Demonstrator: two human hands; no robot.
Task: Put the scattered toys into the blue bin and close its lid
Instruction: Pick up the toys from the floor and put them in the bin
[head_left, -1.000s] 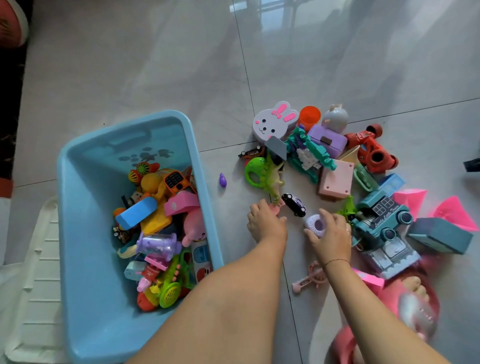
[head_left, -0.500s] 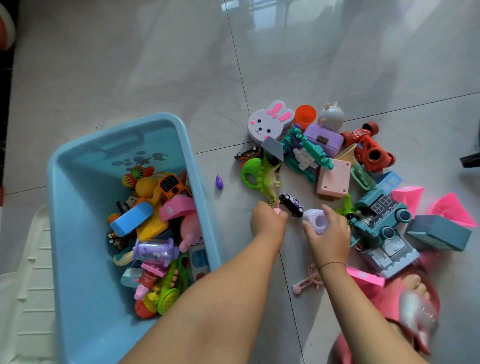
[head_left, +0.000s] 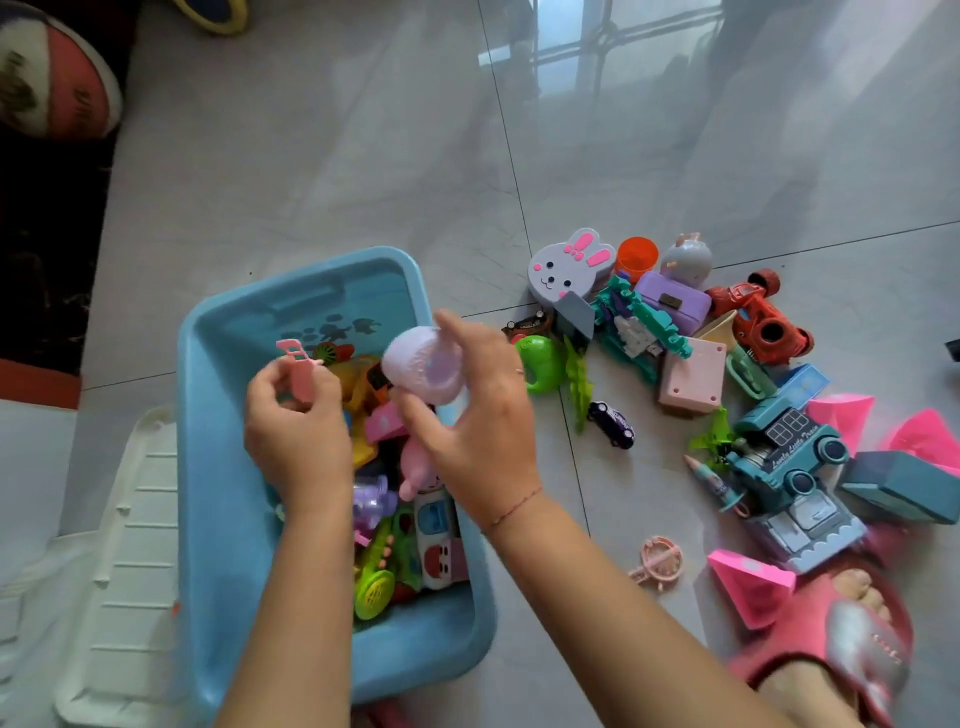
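The blue bin (head_left: 218, 467) stands open on the floor, part-filled with several colourful toys. Over it, my left hand (head_left: 296, 436) pinches a small pink toy piece (head_left: 298, 371). My right hand (head_left: 472, 415) grips a pale purple round toy (head_left: 421, 371) above the bin's right rim. To the right, scattered toys lie on the tiles: a grey rabbit-shaped box (head_left: 566, 267), a red monster truck (head_left: 758, 317), a teal toy truck (head_left: 789, 467), a small black car (head_left: 613, 423), a green toy (head_left: 543, 364) and a pink hair clip (head_left: 657, 564).
The white lid (head_left: 124, 571) lies flat on the floor left of the bin. A basketball (head_left: 52, 78) sits at the top left by a dark rug. My foot in a pink slipper (head_left: 841, 644) is at the lower right, next to pink blocks.
Both hands lifted from the floor pile and swung left over the bin, the left carrying the pink piece, the right the purple round toy. The camera view shifted right and down.
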